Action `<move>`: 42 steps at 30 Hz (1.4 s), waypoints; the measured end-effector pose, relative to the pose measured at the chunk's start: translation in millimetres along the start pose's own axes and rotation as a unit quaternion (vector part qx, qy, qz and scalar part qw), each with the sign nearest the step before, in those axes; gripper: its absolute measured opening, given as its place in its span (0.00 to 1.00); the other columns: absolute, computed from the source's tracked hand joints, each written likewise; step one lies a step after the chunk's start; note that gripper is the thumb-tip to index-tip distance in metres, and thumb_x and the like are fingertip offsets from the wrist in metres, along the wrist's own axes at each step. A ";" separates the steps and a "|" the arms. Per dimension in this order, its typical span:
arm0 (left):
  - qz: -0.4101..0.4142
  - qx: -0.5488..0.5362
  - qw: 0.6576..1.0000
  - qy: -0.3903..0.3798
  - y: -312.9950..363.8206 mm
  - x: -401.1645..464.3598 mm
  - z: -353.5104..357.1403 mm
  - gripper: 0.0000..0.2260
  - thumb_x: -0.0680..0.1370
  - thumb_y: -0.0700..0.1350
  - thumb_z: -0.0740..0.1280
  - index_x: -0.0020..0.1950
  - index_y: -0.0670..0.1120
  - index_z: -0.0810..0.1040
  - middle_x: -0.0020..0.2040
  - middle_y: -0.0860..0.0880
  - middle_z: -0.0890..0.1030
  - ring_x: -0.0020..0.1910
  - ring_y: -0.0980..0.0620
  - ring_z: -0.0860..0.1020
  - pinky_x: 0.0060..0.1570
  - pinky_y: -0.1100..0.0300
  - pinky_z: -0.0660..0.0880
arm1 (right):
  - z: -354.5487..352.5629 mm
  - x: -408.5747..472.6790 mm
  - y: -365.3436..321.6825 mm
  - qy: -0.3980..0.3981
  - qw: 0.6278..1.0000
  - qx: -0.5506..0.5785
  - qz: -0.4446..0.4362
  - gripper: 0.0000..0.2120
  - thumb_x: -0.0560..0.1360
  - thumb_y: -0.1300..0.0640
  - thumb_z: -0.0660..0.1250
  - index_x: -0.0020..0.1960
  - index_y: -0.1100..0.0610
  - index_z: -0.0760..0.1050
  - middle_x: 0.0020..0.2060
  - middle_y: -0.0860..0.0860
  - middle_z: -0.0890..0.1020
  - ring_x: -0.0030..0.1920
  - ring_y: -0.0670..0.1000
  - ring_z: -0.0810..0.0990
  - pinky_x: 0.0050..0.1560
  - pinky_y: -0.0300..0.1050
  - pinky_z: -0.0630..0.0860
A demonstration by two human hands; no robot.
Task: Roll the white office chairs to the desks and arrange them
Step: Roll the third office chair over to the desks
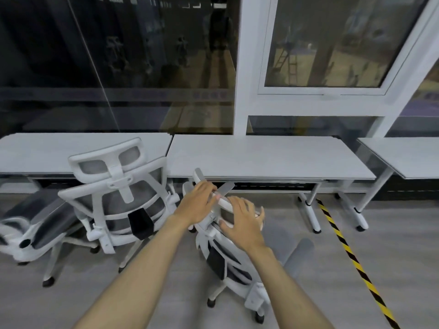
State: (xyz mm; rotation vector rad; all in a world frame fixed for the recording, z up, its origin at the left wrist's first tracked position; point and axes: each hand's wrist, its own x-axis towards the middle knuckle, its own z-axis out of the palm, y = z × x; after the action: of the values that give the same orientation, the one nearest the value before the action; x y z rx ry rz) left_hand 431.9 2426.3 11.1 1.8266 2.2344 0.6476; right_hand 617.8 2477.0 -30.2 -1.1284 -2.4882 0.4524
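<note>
Held chair: a white office chair [228, 252] with grey mesh stands on the floor just in front of the middle desk [273, 157], its back turned to the person and its headrest [213, 186] near the desk edge.
Left hand: the left hand [197, 205] lies over the top of the headrest, fingers curled around the white frame.
Right hand: the right hand [244, 222] rests on the upper back of the same chair, fingers spread and bent over the frame.
Second chair: another white chair [118, 198] stands to the left, tilted, close to the left desk [47, 153].
Third chair: only a part [28, 229] shows at the left border.
Floor: a yellow-black striped tape [351, 257] runs at the right.
</note>
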 end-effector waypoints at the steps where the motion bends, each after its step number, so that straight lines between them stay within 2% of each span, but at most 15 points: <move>1: 0.002 -0.005 1.000 -0.001 -0.9 12.8 1.3 0.17 0.85 0.59 0.54 0.65 0.51 0.71 0.62 0.56 0.71 0.61 0.58 0.70 0.54 0.55 0.72 | -1.4 12.1 4.9 -0.002 1.000 0.005 0.001 0.29 0.76 0.36 0.62 0.74 0.44 0.63 0.72 0.39 0.67 0.73 0.47 0.61 0.74 0.71 0.49; 5: 0.016 -0.063 0.998 -0.012 -11.4 59.5 7.2 0.16 0.84 0.57 0.57 0.66 0.50 0.71 0.65 0.54 0.71 0.66 0.55 0.69 0.65 0.49 0.72 | -3.6 56.5 20.5 -0.010 1.000 0.004 0.011 0.32 0.76 0.34 0.60 0.76 0.44 0.62 0.73 0.41 0.66 0.73 0.47 0.61 0.74 0.70 0.49; 8: 0.023 -0.069 0.997 -0.032 -24.7 85.9 14.3 0.21 0.85 0.57 0.57 0.75 0.51 0.66 0.79 0.53 0.61 0.80 0.55 0.53 0.78 0.48 0.59 | -1.3 87.6 28.6 -0.013 0.999 -0.023 0.022 0.35 0.76 0.33 0.60 0.78 0.46 0.59 0.76 0.42 0.64 0.75 0.49 0.60 0.74 0.69 0.50; 10: 0.026 -0.073 0.996 -0.033 -31.8 99.8 18.2 0.22 0.85 0.56 0.58 0.78 0.55 0.62 0.82 0.55 0.54 0.81 0.57 0.46 0.79 0.48 0.56 | -0.4 108.5 34.2 -0.020 0.999 -0.030 0.026 0.36 0.76 0.34 0.60 0.79 0.46 0.57 0.77 0.42 0.62 0.76 0.49 0.58 0.74 0.67 0.50; 12: 0.032 -0.074 0.996 -0.037 -36.8 113.1 20.2 0.23 0.85 0.50 0.61 0.79 0.57 0.59 0.82 0.58 0.50 0.81 0.55 0.50 0.77 0.47 0.60 | -1.6 128.4 39.8 -0.022 0.999 -0.026 0.031 0.36 0.76 0.35 0.61 0.79 0.46 0.57 0.77 0.42 0.62 0.75 0.49 0.58 0.74 0.68 0.50; 16: 0.013 -0.063 0.996 -0.058 -40.8 137.5 21.0 0.32 0.83 0.43 0.62 0.81 0.63 0.50 0.79 0.68 0.39 0.72 0.47 0.71 0.64 0.49 0.74 | -2.3 162.6 48.7 -0.033 0.998 -0.037 0.039 0.37 0.74 0.34 0.59 0.79 0.44 0.56 0.76 0.41 0.62 0.74 0.49 0.59 0.74 0.68 0.53; 20: 0.026 -0.078 0.996 -0.043 -40.8 150.5 33.2 0.34 0.83 0.41 0.61 0.80 0.66 0.49 0.80 0.67 0.39 0.66 0.48 0.76 0.55 0.51 0.79 | -0.3 175.1 65.1 -0.010 0.996 -0.063 0.058 0.35 0.74 0.39 0.64 0.78 0.44 0.59 0.75 0.43 0.63 0.73 0.51 0.62 0.73 0.69 0.56; 23: 0.037 -0.060 0.997 -0.031 -32.5 146.0 39.6 0.34 0.83 0.40 0.61 0.81 0.64 0.49 0.80 0.67 0.38 0.52 0.51 0.79 0.48 0.55 0.79 | -3.0 170.2 79.2 -0.001 0.995 -0.084 0.047 0.35 0.74 0.41 0.65 0.78 0.45 0.60 0.74 0.44 0.65 0.72 0.52 0.64 0.72 0.69 0.57; 25: 0.031 -0.054 0.998 -0.025 -25.4 142.6 41.3 0.35 0.82 0.39 0.62 0.81 0.62 0.50 0.80 0.66 0.38 0.48 0.52 0.78 0.47 0.54 0.80 | -7.6 166.8 82.7 -0.010 0.995 -0.096 0.041 0.35 0.75 0.42 0.65 0.79 0.46 0.59 0.73 0.45 0.67 0.72 0.52 0.65 0.73 0.67 0.57; 27: 0.027 -0.054 0.998 -0.022 -19.2 139.8 41.6 0.34 0.82 0.40 0.63 0.81 0.61 0.51 0.81 0.65 0.39 0.58 0.50 0.79 0.53 0.51 0.80 | -12.7 164.9 83.1 -0.028 0.993 -0.105 0.041 0.35 0.77 0.42 0.64 0.81 0.47 0.56 0.73 0.47 0.67 0.73 0.53 0.65 0.74 0.66 0.56; 29: 0.006 -0.050 0.998 -0.023 -11.2 133.5 39.1 0.31 0.83 0.42 0.62 0.82 0.60 0.52 0.82 0.61 0.44 0.70 0.51 0.72 0.60 0.50 0.77 | -18.9 162.0 82.4 -0.046 0.994 -0.095 0.040 0.36 0.78 0.42 0.63 0.81 0.48 0.54 0.74 0.48 0.66 0.75 0.54 0.63 0.75 0.67 0.55; 32: -0.043 -0.010 0.999 -0.019 1.6 112.5 39.0 0.26 0.83 0.43 0.60 0.81 0.53 0.59 0.82 0.54 0.58 0.77 0.49 0.64 0.70 0.50 0.69 | -33.2 152.1 80.2 -0.074 0.993 -0.086 0.020 0.35 0.78 0.44 0.63 0.81 0.50 0.54 0.75 0.51 0.64 0.76 0.55 0.62 0.74 0.63 0.58; 36: -0.093 0.052 0.994 0.016 14.8 66.8 39.2 0.18 0.79 0.42 0.61 0.69 0.49 0.73 0.66 0.48 0.76 0.65 0.43 0.75 0.58 0.46 0.76 | -47.4 128.2 77.6 -0.060 0.992 -0.094 -0.063 0.25 0.77 0.48 0.65 0.73 0.51 0.69 0.72 0.53 0.68 0.73 0.57 0.66 0.70 0.58 0.63; 38: -0.120 0.080 0.989 0.032 25.4 37.2 36.7 0.14 0.78 0.42 0.61 0.63 0.47 0.76 0.59 0.46 0.79 0.59 0.42 0.77 0.53 0.47 0.76 | -51.6 111.1 70.7 -0.084 0.987 -0.086 -0.107 0.21 0.77 0.48 0.65 0.69 0.53 0.73 0.66 0.53 0.75 0.68 0.58 0.72 0.65 0.55 0.70; 42: -0.182 0.142 0.973 0.026 36.6 -27.7 32.9 0.12 0.79 0.43 0.62 0.61 0.45 0.77 0.58 0.44 0.79 0.56 0.40 0.79 0.50 0.48 0.77 | -53.5 69.9 45.7 -0.125 0.978 -0.080 -0.150 0.16 0.78 0.50 0.63 0.64 0.51 0.78 0.59 0.52 0.80 0.60 0.58 0.79 0.55 0.54 0.76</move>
State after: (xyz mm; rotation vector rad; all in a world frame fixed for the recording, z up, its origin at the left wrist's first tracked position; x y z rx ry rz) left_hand 483.9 2412.2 -5.5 1.4524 2.7164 0.3248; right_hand 629.0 2566.6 11.1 -0.7666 -2.8984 0.3280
